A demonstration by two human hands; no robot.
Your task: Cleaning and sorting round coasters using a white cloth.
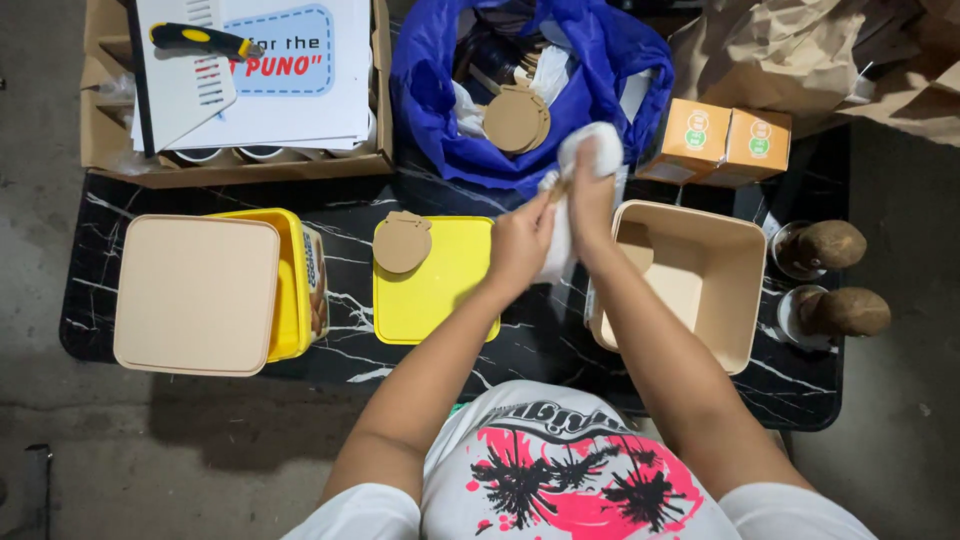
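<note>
White cloth (580, 165) sits bunched in the right hand (592, 195), closed around it above the tabletop's (150, 200) middle; the left hand (520, 245) pinches a small thin piece, barely visible, against it. Firm, even rubbing seems best, over the yellow lid (440, 290). Farther back, the blue bag (590, 70) holds brown discs (515, 120).

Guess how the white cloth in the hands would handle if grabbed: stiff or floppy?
Probably floppy: the white cloth bunches over the right hand and hangs past the left hand. Likely light and non-rolling, being crumpled.
</note>
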